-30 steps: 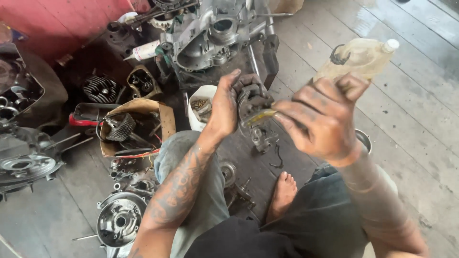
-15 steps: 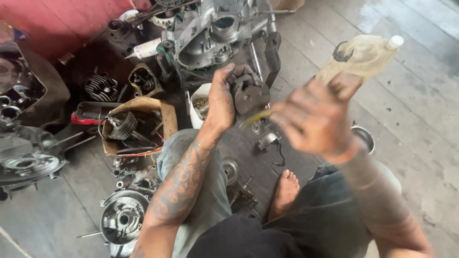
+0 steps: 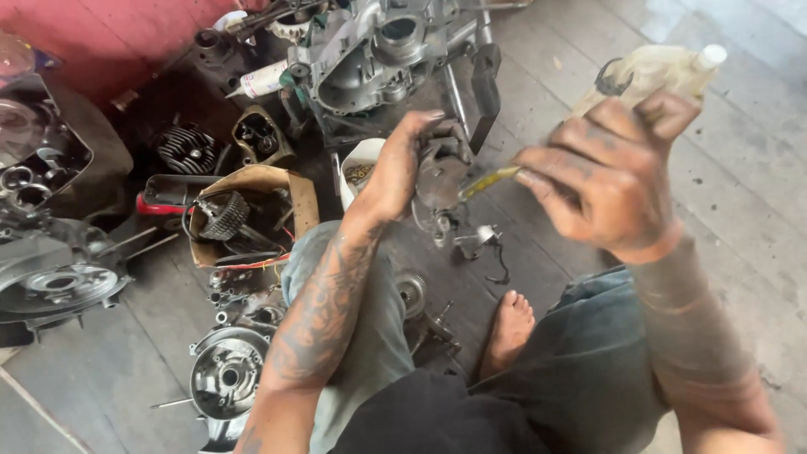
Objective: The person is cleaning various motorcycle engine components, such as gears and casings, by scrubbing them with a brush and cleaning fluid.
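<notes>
My left hand [image 3: 395, 172] grips a grey metal engine part [image 3: 443, 175] held up over the floor, with small pieces and a black wire dangling below it. My right hand [image 3: 607, 176], grimy and blurred, holds a yellowish plastic oil bottle [image 3: 651, 71] with a white cap, tipped leftward. A thin yellow nozzle [image 3: 487, 181] reaches from that hand to the engine part. My tattooed left forearm rests over my knee, and my bare foot [image 3: 508, 328] lies on the planks beneath.
A large engine crankcase [image 3: 378, 50] stands at the top centre. A cardboard box [image 3: 252, 210] holds a gear, next to a white cup [image 3: 357, 168], a finned cylinder [image 3: 187, 150] and round engine covers [image 3: 225, 374] on the wooden floor at left.
My right hand with the bottle has shifted right and up a little, and the nozzle now points at the engine part. The left hand keeps holding the part.
</notes>
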